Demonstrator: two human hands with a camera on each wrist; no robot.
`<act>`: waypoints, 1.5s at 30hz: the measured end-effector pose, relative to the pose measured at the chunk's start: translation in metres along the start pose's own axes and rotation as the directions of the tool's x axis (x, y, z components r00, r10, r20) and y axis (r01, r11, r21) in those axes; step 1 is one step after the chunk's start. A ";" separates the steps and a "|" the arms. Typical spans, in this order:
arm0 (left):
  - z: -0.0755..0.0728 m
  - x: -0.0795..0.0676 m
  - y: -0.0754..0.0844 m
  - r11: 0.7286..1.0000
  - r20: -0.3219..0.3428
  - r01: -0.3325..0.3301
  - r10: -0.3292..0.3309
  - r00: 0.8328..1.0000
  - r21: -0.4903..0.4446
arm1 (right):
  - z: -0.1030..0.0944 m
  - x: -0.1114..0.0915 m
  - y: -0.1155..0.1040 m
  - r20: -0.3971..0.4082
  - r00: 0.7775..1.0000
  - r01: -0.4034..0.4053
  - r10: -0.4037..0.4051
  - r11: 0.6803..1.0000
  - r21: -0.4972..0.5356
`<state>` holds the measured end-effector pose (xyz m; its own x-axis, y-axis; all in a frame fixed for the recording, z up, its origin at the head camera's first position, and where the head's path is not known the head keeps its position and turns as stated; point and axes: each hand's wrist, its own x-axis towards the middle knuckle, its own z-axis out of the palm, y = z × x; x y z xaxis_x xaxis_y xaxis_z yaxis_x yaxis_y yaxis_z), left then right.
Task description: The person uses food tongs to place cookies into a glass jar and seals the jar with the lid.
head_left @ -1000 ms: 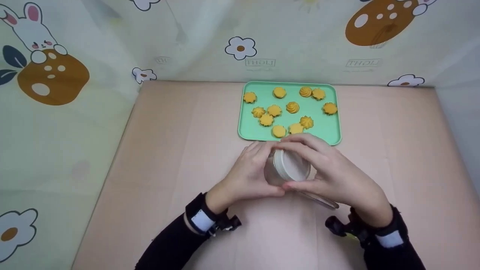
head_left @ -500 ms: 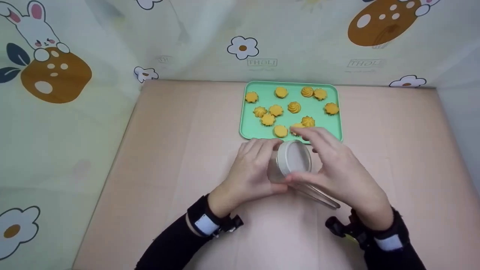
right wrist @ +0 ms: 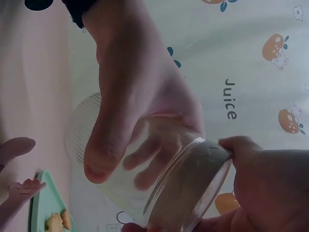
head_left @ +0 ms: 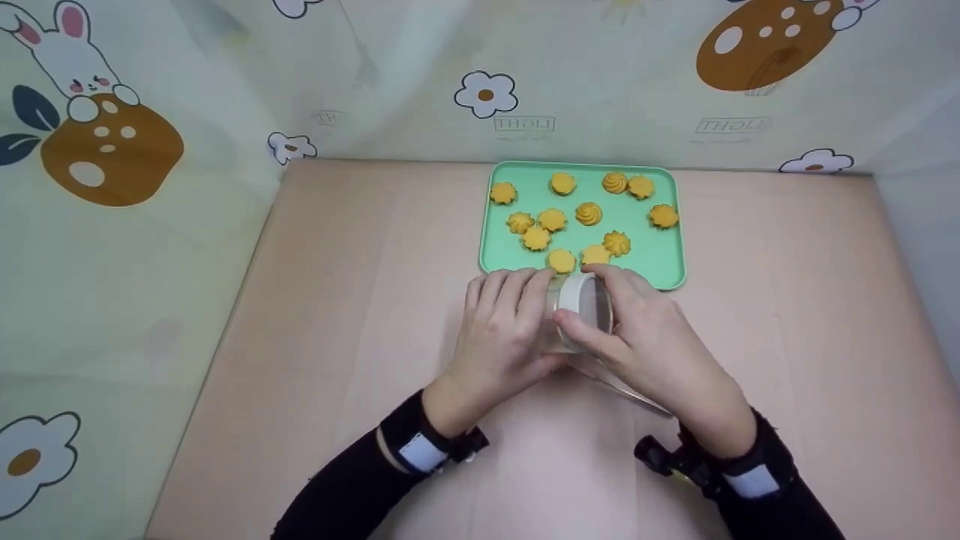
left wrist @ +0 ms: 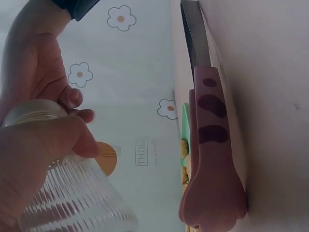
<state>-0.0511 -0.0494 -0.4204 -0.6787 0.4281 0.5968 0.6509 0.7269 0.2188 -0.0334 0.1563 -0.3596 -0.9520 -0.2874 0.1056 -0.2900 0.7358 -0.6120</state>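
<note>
A clear ribbed jar (left wrist: 82,203) with a pale lid (head_left: 581,296) is held off the table, tilted so that the lid faces right. My left hand (head_left: 499,337) grips its body, with the thumb on one side and the fingers on the other. On the lid's rim, my right hand (head_left: 660,349) holds with thumb and fingers on opposite sides. Below the hands lie tongs (left wrist: 212,154) with metal arms and pink paw-shaped tips. The head view shows only a thin metal part of them; the hands and jar cover the rest.
Just beyond the hands, a green tray (head_left: 656,266) holds several yellow cookies (head_left: 589,214), some swirled and some flower-shaped. A printed curtain (head_left: 390,82) hangs behind the pinkish table (head_left: 337,300) and along its left side.
The right hand loosened from the lid, its fingers lifting away, and now grips it again at a turned angle. The jar has tilted further, its lid facing more to the right.
</note>
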 end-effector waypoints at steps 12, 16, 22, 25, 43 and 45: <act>0.001 0.001 -0.007 0.970 0.160 0.095 -0.060 0.985 -0.222 | -0.015 0.003 0.014 0.030 0.949 0.314 -0.314 0.949 0.017; 0.000 0.002 -0.010 0.950 0.193 0.110 -0.054 0.980 -0.291 | -0.020 0.004 0.017 0.048 0.929 0.364 -0.367 0.930 0.061; 0.000 0.001 -0.010 0.937 0.204 0.089 -0.019 0.979 -0.339 | -0.030 0.005 0.025 0.113 0.895 0.413 -0.431 0.898 0.152; 0.000 0.001 -0.010 0.929 0.223 0.100 -0.019 0.975 -0.357 | -0.035 0.008 0.032 0.096 0.851 0.492 -0.516 0.848 0.197; 0.002 0.002 -0.008 0.937 0.190 0.130 -0.070 0.979 -0.324 | -0.073 0.049 0.196 0.079 0.989 -0.114 0.128 0.980 -0.161; 0.002 0.002 -0.008 0.934 0.190 0.131 -0.070 0.979 -0.332 | -0.073 0.051 0.208 0.083 0.982 -0.149 0.167 0.971 -0.188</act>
<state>-0.0584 -0.0534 -0.4229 -0.7750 0.4699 0.4226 0.6317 0.5569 0.5392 -0.1496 0.3395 -0.4249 -0.9756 -0.2101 -0.0634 -0.1579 0.8726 -0.4622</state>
